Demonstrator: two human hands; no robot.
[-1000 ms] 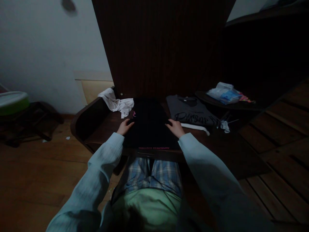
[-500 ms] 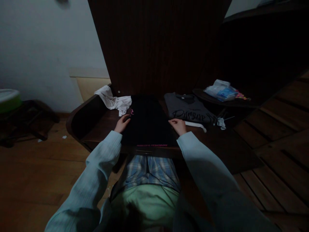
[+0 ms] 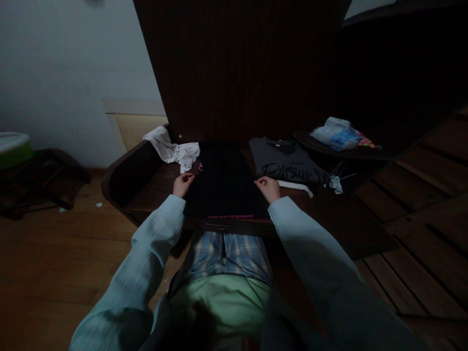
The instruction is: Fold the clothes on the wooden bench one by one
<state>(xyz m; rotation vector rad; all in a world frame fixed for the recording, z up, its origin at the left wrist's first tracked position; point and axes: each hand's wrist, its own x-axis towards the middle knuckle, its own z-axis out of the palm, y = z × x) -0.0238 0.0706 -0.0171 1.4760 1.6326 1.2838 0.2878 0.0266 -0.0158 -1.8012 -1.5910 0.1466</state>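
Observation:
A black shirt point(image 3: 224, 183) with pink lettering along its near edge lies flat on the dark wooden bench point(image 3: 146, 192) in front of me. My left hand point(image 3: 183, 185) pinches its left edge, close to a small pink mark on the cloth. On the opposite edge, the fingers of my right hand point(image 3: 268, 188) are closed on the same shirt. Right of it rests a folded grey T-shirt point(image 3: 283, 158) with black script. A white strip point(image 3: 296, 186) pokes out below the grey one.
White cloth point(image 3: 175, 151) drapes over the bench's left arm. At right, a plastic packet point(image 3: 336, 134) sits on a dark ledge. A green-and-white tub point(image 3: 14, 150) stands on a stool by the wall. Tall dark wood paneling point(image 3: 234, 68) rises behind the bench.
The fingers of my left hand have drawn together at the shirt's edge. My right hand stays nearly in place, and the view has shifted slightly.

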